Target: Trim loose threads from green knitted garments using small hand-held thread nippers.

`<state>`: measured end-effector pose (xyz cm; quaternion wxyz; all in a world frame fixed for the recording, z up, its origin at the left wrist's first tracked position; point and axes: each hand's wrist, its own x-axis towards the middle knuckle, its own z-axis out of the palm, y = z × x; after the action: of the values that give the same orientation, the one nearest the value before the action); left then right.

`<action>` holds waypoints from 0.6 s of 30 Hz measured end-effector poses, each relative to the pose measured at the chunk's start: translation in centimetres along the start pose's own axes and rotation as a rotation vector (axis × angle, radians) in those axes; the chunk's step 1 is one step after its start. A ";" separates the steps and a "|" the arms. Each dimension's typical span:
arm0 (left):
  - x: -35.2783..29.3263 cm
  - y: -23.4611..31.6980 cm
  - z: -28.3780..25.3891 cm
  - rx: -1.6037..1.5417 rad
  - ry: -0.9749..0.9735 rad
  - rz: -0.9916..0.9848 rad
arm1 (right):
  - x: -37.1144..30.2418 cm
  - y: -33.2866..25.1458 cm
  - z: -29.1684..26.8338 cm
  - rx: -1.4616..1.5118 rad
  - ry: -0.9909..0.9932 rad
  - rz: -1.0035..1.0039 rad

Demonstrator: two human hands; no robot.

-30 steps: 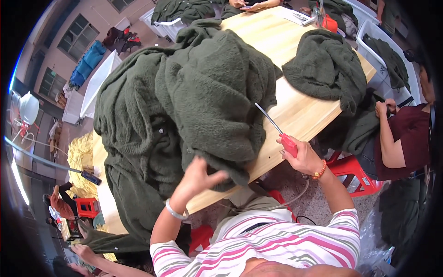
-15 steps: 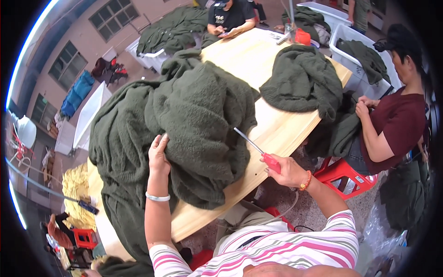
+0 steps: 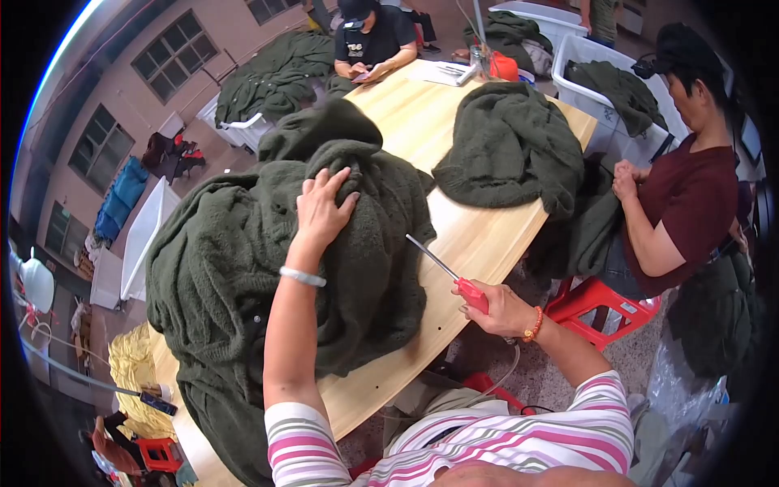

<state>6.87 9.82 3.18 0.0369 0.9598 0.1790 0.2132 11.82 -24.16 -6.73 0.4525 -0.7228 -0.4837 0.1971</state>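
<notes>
A heap of dark green knit cloth (image 3: 219, 252) lies directly beneath the left hand (image 3: 322, 211), whose fingers rest spread apart on its top. Right of that hand and nearer the body, the right hand (image 3: 503, 311) is clamped around the handle of a red-handled tool (image 3: 472, 294), its thin metal shaft slanting forward and left. The wooden table (image 3: 487, 235) bears the heap; beyond the right hand sits a smaller green bundle (image 3: 511, 150), and farther right is a person in a dark red shirt (image 3: 698, 191)
</notes>
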 end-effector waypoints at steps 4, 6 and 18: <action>-1.2 0.4 -3.1 -0.494 0.011 0.023 | -0.2 0.2 -0.6 0.023 0.018 0.006; -2.2 0.6 -3.9 -0.708 0.095 -0.005 | 0.0 -0.1 -0.7 0.031 0.002 0.012; -4.7 -1.1 -4.3 -1.052 0.101 -0.368 | 2.2 -4.5 -0.1 -0.005 -0.002 -0.180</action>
<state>0.76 9.09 5.02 0.5387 0.7536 0.2146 0.3097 10.51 -21.72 -2.55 0.4661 -0.6773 -0.5477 0.1551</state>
